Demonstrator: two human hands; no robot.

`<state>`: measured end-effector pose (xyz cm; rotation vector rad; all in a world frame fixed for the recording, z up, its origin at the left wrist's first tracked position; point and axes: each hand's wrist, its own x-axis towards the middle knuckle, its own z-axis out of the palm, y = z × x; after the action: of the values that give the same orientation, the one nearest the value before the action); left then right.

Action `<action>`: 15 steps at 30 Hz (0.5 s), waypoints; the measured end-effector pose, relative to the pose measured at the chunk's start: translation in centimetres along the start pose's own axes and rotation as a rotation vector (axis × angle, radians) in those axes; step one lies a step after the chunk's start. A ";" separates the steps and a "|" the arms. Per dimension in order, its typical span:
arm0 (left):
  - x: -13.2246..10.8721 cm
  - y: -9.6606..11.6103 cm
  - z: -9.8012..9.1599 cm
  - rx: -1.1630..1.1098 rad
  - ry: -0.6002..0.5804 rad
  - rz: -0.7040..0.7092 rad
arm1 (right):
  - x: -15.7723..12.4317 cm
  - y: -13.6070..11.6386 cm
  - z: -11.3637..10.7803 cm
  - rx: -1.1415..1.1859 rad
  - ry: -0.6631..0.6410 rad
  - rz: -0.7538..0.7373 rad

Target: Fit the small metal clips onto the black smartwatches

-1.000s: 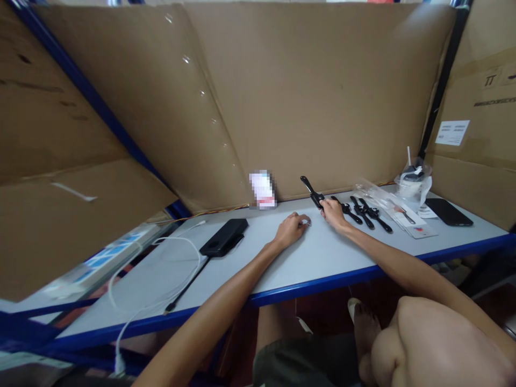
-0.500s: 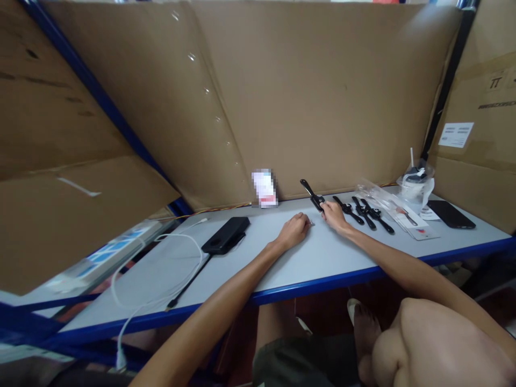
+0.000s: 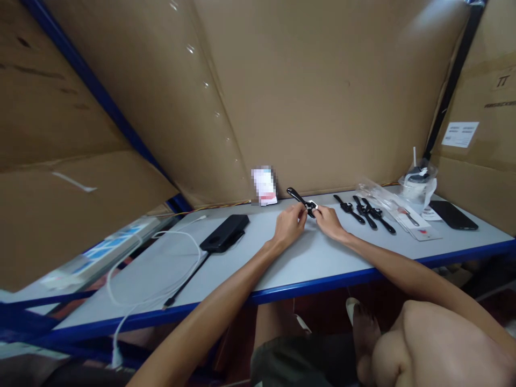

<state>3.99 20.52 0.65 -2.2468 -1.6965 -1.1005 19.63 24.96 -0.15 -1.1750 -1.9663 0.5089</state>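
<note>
A black spokeshave (image 3: 296, 194) is held just above the table, tilted, one handle pointing up and to the left. My left hand (image 3: 289, 224) is closed, fingertips pinching at its middle part from the left. My right hand (image 3: 329, 221) grips the same middle part from the right, thumb and fingers together. A small bright metal piece (image 3: 313, 204) shows at the tool's middle, between my hands. Fingers hide the lower handle. To the right of my hands, several more black spokeshaves (image 3: 349, 208) lie slanted side by side on the table.
The grey table (image 3: 258, 269) has a blue front edge. On its left lie a black power bank (image 3: 224, 233) and a white cable (image 3: 198, 252). Rightward are plastic-bagged cards (image 3: 415, 221), a bagged cup (image 3: 415, 185) and a black phone (image 3: 453, 215). A blurred upright card (image 3: 264, 186) leans against the cardboard.
The spokeshave has moved left and slightly toward me with my right hand. My left hand, earlier apart with a small shiny piece at its fingertips, has come up to the tool's middle.
</note>
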 end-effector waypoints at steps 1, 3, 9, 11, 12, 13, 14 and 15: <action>0.0 0.1 0.0 0.031 -0.015 -0.006 | -0.1 -0.1 0.2 -0.026 -0.011 -0.010; -0.1 0.3 0.0 0.091 -0.038 -0.016 | -0.2 -0.2 0.4 -0.061 -0.029 -0.024; 0.1 0.7 -0.3 0.173 -0.066 0.040 | -0.5 -0.5 0.5 -0.162 -0.047 -0.029; 0.1 0.8 -0.2 0.158 -0.084 0.067 | -0.6 -0.5 0.5 -0.185 -0.044 -0.022; 0.1 0.8 -0.2 0.146 -0.091 0.070 | -0.7 -0.5 0.5 -0.195 -0.044 -0.019; 0.1 0.8 -0.1 0.132 -0.094 0.064 | -0.7 -0.6 0.4 -0.204 -0.044 -0.017; 0.1 0.7 0.0 0.116 -0.096 0.050 | -0.7 -0.6 0.4 -0.212 -0.044 -0.014; 0.1 0.7 0.0 0.098 -0.094 0.032 | -0.7 -0.6 0.4 -0.219 -0.045 -0.013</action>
<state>4.60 20.37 0.88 -2.2899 -1.7034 -0.8978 19.17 24.08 -0.31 -1.2929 -2.1087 0.3211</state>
